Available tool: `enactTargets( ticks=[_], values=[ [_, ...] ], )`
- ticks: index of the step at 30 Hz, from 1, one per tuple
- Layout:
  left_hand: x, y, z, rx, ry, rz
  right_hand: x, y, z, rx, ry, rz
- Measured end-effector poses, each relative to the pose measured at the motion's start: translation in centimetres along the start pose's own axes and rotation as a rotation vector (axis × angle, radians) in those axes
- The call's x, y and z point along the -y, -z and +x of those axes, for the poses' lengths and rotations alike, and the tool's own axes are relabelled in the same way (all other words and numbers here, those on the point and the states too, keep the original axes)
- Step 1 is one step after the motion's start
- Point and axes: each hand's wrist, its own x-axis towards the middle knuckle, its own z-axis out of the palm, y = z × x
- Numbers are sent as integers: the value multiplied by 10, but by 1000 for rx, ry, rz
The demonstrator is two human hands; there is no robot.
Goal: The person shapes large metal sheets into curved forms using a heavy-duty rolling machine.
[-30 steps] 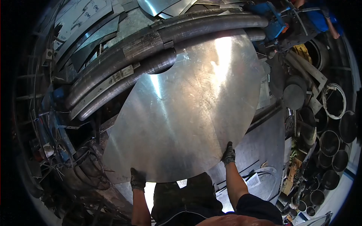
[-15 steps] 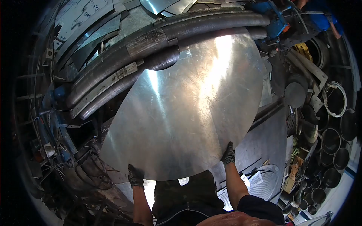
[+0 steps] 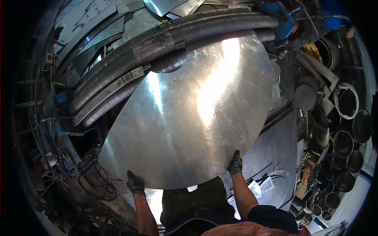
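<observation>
A large shiny piece of sheet metal (image 3: pixel 177 129), rounded at the sides with a curved notch at its upper left, spreads out in front of me. My left hand (image 3: pixel 136 183), in a dark knitted glove, grips its near left edge with the thumb on top. My right hand (image 3: pixel 235 163), gloved the same way, holds the near right edge, thumb also on top. The fingers under the sheet are hidden. At its far side the sheet meets the long steel rollers (image 3: pixel 224 24) of a rolling machine; one lower roller (image 3: pixel 169 62) shows through the notch.
Blue machine frame parts (image 3: pixel 277 17) stand at both roller ends. Metal offcuts (image 3: pixel 173 8) lie beyond the rollers. Several pipe pieces (image 3: pixel 343 144) are stacked at right, near a coiled white hose (image 3: pixel 346 100). Another person's blue clothing (image 3: pixel 330 19) shows at upper right.
Both my hands and the near edge of the sheet have shifted slightly left. The other person's arm at upper right has moved. My grip looks the same.
</observation>
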Motion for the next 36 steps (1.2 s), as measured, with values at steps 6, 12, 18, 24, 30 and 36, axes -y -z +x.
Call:
enactTargets(
  ticks=[6,12,18,24,30,36],
  values=[
    [37,-26,-10,63,-69,-191,-4,-8,-21,1,-17,0],
    [67,-84,-14,74,122,-305,-17,-21,-47,-21,-91,-96],
    [71,-111,-22,465,-58,622,4,-40,-91,1,-166,-21],
    [160,-122,-23,292,-401,1191,5,-26,-46,302,-113,103],
    [223,-125,-14,-135,-1101,1209,46,-46,-97,332,-161,68],
    [232,-110,14,-299,-1431,1404,14,-6,33,1397,-554,344]
  ],
)
